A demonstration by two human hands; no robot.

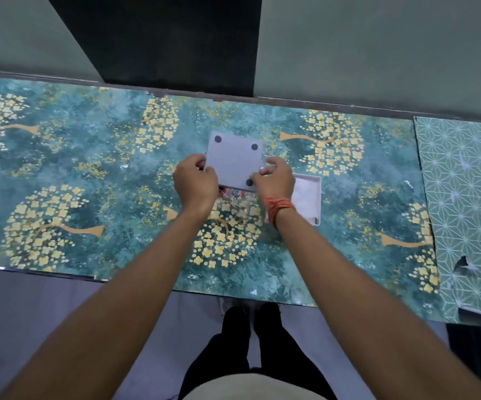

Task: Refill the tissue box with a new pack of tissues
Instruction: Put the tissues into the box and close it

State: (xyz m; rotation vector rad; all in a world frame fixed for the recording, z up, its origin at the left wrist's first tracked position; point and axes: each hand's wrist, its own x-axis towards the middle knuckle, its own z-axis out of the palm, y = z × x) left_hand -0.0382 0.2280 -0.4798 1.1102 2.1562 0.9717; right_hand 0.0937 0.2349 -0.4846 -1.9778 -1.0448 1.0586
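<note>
A grey square base panel (235, 158) with dark round feet is held over the table, underside up. My left hand (194, 184) pinches its left edge and my right hand (275, 179) pinches its right edge, a red thread band on that wrist. A printed, shiny tissue pack (233, 192) shows just under the panel's near edge, with clear plastic wrap (235, 207) lying in front of it. To the right lies the open white tissue box shell (310, 197), partly hidden by my right wrist, with something pale inside.
The table (89, 174) is covered in teal sheet with yellow flower trees; a green geometric sheet (464, 197) covers its right end, torn in places. A dark panel (161, 39) stands behind the table's far edge. My legs and shoes (245, 327) are below the near edge.
</note>
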